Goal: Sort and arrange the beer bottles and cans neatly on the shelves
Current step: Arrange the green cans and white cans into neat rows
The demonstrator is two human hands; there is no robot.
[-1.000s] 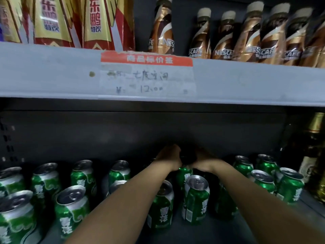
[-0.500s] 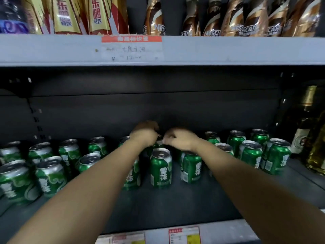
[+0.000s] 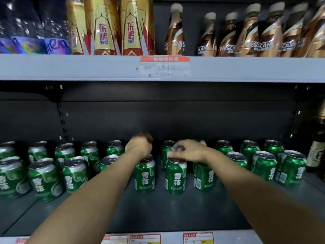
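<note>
- Left hand (image 3: 139, 145), mid-frame, curls over something behind the front cans; what it holds is hidden.
- Right hand (image 3: 189, 150) pinches the top of a back can (image 3: 167, 152).
- Shelf (image 3: 175, 213) carries green cans (image 3: 175, 176) in rows across the frame.
- Price tag (image 3: 165, 66) sits upper centre.

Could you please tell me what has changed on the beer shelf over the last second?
The hands have parted: the left hand now sits curled above one back can, while the right hand has come forward, fingers spread over the tops of the middle green cans. What either grips is unclear. The remaining cans and the coffee bottles stayed put.
</note>
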